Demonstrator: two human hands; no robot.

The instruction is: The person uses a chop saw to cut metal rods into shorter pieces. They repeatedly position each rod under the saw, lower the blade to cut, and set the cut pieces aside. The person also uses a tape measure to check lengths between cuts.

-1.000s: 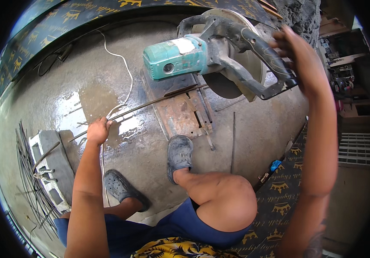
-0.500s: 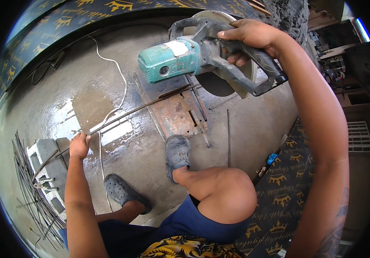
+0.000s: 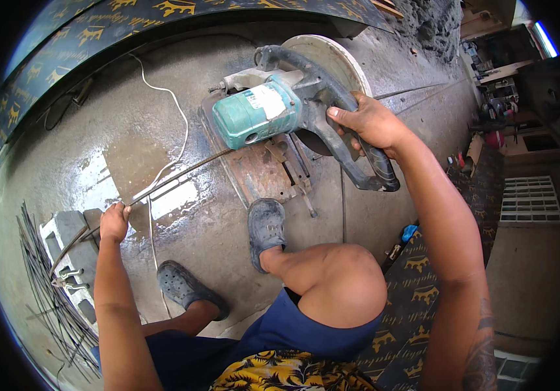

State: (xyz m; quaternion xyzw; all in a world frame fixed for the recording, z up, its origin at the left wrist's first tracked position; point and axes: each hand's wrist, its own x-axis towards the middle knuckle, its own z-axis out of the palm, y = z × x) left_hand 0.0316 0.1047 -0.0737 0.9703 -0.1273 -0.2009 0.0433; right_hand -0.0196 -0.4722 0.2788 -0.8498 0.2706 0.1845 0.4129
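Note:
My right hand [image 3: 376, 124] is wrapped round the black handle of a cut-off saw [image 3: 252, 116] with a teal motor and a pale round blade guard. The saw's head sits low over its rusty metal base [image 3: 254, 179]. Over at the left, my left hand [image 3: 115, 223] grips a long thin steel rod [image 3: 185, 171]. From that hand the rod runs up to the right and passes under the motor. The saw hides the rod's far end and most of the blade, so I cannot tell whether they touch.
Several loose rods [image 3: 45, 293] lie at the left, beside a concrete block [image 3: 65, 241] with pliers [image 3: 70, 279] on it. A white cord [image 3: 177, 107] crosses the wet floor. My feet in grey clogs [image 3: 267, 228] stand near the base. Crown-printed dark boards [image 3: 416, 300] lie at the right.
The saw's head has swung down toward the base, and my right hand has come down and left with its handle. My left hand, still on the rod, has shifted slightly left.

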